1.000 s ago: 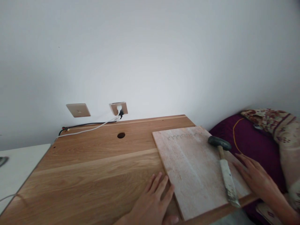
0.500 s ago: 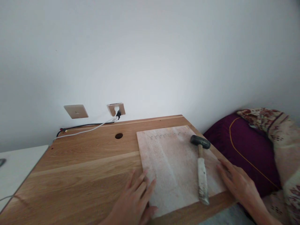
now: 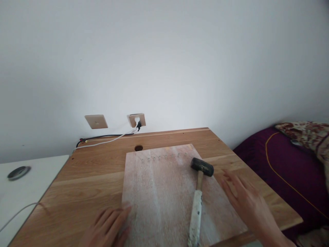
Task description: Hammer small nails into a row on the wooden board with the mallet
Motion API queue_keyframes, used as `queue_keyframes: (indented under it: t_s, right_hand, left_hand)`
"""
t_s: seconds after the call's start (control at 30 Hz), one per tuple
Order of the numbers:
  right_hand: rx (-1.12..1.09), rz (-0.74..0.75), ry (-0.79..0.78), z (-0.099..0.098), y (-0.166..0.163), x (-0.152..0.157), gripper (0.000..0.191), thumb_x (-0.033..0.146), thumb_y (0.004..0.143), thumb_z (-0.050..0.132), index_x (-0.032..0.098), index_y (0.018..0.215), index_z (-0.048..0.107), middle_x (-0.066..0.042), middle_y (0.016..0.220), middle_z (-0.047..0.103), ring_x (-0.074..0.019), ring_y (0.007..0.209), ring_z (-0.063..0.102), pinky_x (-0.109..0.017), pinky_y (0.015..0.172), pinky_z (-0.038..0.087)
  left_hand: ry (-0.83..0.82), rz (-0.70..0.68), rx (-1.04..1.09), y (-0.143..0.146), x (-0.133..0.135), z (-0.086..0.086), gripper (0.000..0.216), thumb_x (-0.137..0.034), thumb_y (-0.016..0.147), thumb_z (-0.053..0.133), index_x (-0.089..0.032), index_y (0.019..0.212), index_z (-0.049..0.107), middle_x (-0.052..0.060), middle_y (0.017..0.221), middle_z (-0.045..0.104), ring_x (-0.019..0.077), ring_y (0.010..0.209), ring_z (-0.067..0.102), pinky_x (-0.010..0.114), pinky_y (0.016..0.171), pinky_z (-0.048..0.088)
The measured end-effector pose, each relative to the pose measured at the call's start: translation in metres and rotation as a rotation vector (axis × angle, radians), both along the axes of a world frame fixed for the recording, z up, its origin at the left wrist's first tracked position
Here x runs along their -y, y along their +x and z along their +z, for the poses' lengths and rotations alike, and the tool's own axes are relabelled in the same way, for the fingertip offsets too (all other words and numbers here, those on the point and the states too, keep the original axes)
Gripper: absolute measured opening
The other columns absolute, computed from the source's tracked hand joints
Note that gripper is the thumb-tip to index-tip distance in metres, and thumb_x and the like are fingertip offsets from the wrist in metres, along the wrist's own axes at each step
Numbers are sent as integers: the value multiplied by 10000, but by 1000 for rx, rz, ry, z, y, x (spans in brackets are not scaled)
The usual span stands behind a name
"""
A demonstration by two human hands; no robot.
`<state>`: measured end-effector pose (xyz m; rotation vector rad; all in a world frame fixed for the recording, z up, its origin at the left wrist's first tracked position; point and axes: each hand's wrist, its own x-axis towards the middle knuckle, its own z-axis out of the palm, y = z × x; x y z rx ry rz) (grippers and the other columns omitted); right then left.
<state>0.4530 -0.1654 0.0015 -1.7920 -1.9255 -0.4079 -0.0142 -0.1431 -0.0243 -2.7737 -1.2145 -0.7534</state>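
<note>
A pale wooden board [image 3: 159, 192] lies flat on a wooden desk, with a row of several small nails or screws [image 3: 159, 157] near its far edge. A mallet [image 3: 196, 206] with a black head and a worn white handle grip rests on the board's right part. My left hand [image 3: 109, 224] lies over the board's left edge, its fingertips touching the surface. The fingers are stretched rather than wrapped round anything. My right hand [image 3: 248, 202] is beside the board's right edge, fingers apart and slightly blurred, holding nothing.
The wooden desk [image 3: 87, 192] has a round cable hole [image 3: 138, 148] at the back. Cables [image 3: 110, 139] run along the wall to a socket [image 3: 137, 120]. On the left is a white surface [image 3: 38, 185] with a round grey object [image 3: 19, 173]. Purple fabric [image 3: 259, 154] lies beyond the right edge.
The board has slid left across the desk with the mallet on it, now reaching close below the cable hole. My left hand has stayed at its left edge. The view has turned left.
</note>
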Motion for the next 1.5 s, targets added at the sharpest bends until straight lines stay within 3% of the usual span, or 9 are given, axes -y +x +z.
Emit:
queue_keyframes:
  t_s: [0.07, 0.17, 0.33, 0.5, 0.67, 0.83, 0.97, 1.27, 1.5]
  right_hand:
    - [-79, 10, -68, 28, -15, -43, 351, 380, 1077, 402, 168, 1194, 655, -142, 1096, 734, -250, 901, 727, -361, 791, 576]
    - [35, 56, -390, 55, -45, -108, 291, 246, 1063, 436, 153, 1172, 688, -142, 1112, 735, -233, 981, 711, -338, 898, 539]
    - [140, 66, -607, 45, -71, -166, 145, 225, 1013, 612, 132, 1025, 723, -101, 1026, 745, -218, 958, 716, -356, 872, 573]
    - [209, 71, -682, 37, -72, -168, 285, 366, 1010, 661, 175, 1221, 666, -82, 1225, 689, -221, 1041, 693, -434, 901, 596]
    - [226, 132, -709, 34, -82, -170, 297, 358, 1008, 663, 168, 1237, 662, -90, 1245, 683, -230, 1064, 688, -446, 917, 592]
    - [205, 162, -695, 35, -90, -172, 203, 293, 1037, 608, 143, 1126, 713, -93, 1129, 730, -222, 1023, 704, -415, 928, 567]
    - [153, 203, -634, 49, -97, -166, 334, 150, 1059, 451, 142, 1076, 784, -148, 1093, 769, -238, 1039, 717, -318, 945, 485]
    - [114, 251, -694, 43, -114, -170, 306, 171, 1025, 504, 148, 1015, 809, -139, 1038, 802, -238, 979, 737, -272, 846, 489]
    - [116, 242, -649, 62, -119, -167, 337, 173, 1043, 470, 154, 1006, 805, -147, 1076, 797, -250, 995, 740, -273, 829, 468]
  left_hand:
    - [-81, 45, 56, 20, -32, 10, 348, -283, 1006, 513, -352, 1330, 618, 8, 1115, 779, 229, 987, 766, 356, 866, 658]
    - [-204, 81, 93, 55, -89, 20, 355, -202, 977, 485, -231, 1302, 626, 97, 1332, 661, 257, 1197, 682, 433, 1034, 574]
    - [-319, 81, 116, 84, -143, 16, 277, -131, 965, 460, -187, 1136, 671, 100, 1175, 686, 235, 1089, 679, 424, 997, 559]
    - [-340, 77, 112, 83, -156, 22, 269, -145, 1002, 414, -198, 992, 677, 74, 1011, 698, 220, 955, 677, 379, 895, 554]
    - [-379, -3, 86, 86, -164, 38, 249, -181, 996, 469, -213, 1075, 702, 65, 1053, 689, 224, 973, 672, 367, 907, 527]
    - [-462, -30, 107, 98, -165, 36, 228, -191, 971, 507, -207, 858, 705, 68, 957, 694, 236, 946, 670, 373, 922, 507]
    - [-520, 50, 260, 104, -167, 36, 193, -260, 949, 556, -205, 781, 633, 63, 908, 657, 232, 876, 644, 373, 878, 493]
    - [-818, 84, 675, 107, -164, 36, 394, -520, 945, 435, -190, 777, 569, 50, 750, 631, 139, 623, 585, 267, 599, 475]
    - [-687, 159, 464, 113, -169, 26, 241, -381, 914, 527, -193, 807, 632, 33, 696, 631, 213, 694, 622, 337, 698, 486]
